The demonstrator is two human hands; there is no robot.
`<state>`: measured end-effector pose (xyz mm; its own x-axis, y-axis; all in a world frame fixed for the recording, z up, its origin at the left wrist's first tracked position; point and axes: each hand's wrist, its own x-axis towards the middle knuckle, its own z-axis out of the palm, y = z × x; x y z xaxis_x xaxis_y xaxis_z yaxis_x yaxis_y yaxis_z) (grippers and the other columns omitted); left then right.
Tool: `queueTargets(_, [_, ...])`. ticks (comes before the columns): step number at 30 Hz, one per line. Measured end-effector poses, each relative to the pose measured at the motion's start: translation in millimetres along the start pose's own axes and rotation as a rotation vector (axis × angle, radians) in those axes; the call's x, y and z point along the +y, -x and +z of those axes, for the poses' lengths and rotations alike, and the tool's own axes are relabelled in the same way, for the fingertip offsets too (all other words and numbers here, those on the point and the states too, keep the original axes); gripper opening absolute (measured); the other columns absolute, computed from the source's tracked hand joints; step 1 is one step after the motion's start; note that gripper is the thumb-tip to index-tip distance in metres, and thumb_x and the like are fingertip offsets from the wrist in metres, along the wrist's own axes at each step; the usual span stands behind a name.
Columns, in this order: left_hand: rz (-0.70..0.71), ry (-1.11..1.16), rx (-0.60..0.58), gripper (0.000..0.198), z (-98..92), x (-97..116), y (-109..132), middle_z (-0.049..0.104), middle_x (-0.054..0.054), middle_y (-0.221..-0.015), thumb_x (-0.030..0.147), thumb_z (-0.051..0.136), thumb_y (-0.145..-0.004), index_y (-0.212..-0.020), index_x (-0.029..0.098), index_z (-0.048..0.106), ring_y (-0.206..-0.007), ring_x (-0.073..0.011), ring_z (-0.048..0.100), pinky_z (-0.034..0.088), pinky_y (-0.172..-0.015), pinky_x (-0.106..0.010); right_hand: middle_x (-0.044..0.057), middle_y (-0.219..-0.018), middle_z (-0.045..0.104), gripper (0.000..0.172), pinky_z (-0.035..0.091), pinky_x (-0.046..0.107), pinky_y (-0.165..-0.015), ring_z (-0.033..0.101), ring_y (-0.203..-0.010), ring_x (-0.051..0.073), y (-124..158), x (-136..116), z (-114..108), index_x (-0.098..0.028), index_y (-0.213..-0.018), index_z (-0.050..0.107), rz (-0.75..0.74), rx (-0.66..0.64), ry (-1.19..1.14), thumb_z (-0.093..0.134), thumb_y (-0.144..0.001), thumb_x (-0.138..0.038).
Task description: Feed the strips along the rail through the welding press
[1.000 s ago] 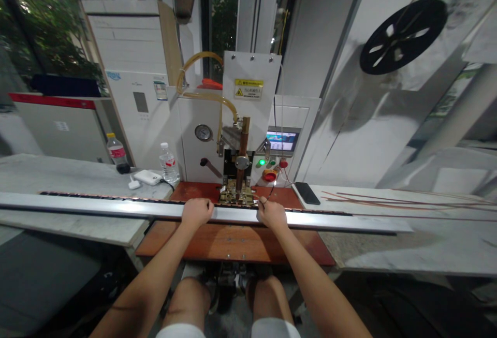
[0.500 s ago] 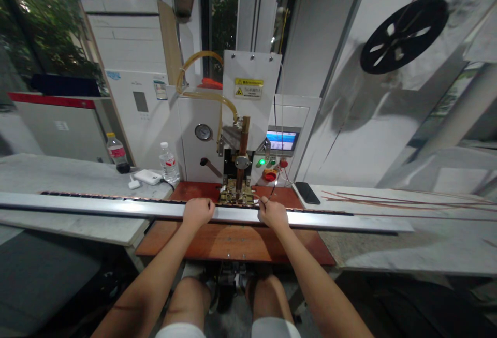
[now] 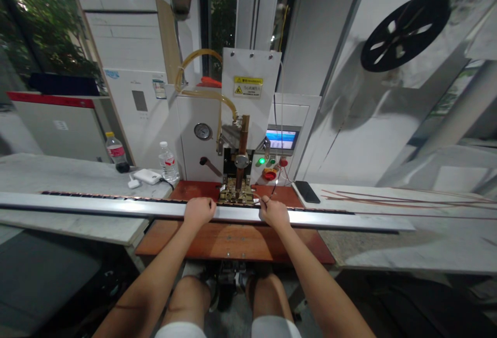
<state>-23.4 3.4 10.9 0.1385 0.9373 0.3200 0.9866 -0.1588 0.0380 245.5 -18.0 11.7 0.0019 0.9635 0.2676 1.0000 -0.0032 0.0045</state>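
A long silver metal bar [image 3: 236,214] lies across the workbench in front of a press-like machine [image 3: 252,71]. A dark strip with copper-coloured bits [image 3: 108,196] runs along its back edge. My left hand [image 3: 199,211] is closed over the bar and strip, left of the machine's brass fixture [image 3: 236,189]. On the fixture's right, my right hand [image 3: 276,214] is closed at the bar's back edge, thumb and fingers together around the strip's edge; exactly what they pinch is hidden. The machine's upright copper rod [image 3: 243,141] comes down between my hands onto the fixture.
Two bottles [image 3: 168,162] and a white power bank [image 3: 147,176] stand on the left bench. To the right lie a phone [image 3: 307,192] and several thin copper-coloured rods [image 3: 388,201]. A lit screen [image 3: 282,140] and a red switch [image 3: 269,174] are on the machine.
Both hands and the bar with its strip have shifted very slightly to the right. Both hands stay closed, and the machine's rod stays down.
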Motion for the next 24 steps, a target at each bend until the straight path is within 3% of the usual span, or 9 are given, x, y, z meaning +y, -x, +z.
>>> queueTargets(24, [-0.048, 0.017, -0.171, 0.05, -1.4, -0.2, -15.1, 0.07, -0.012, -0.088, 0.042, 0.027, -0.087, -0.088, 0.02, 0.072, -0.086, -0.0226, 0.065, 0.045, -0.078, -0.031, 0.011, -0.094, 0.068, 0.039, 0.04, 0.031, -0.075, 0.063, -0.087, 0.023, -15.0, 0.8, -6.2, -0.022, -0.106, 0.059, 0.009, -0.121, -0.073, 0.026, -0.092, -0.038])
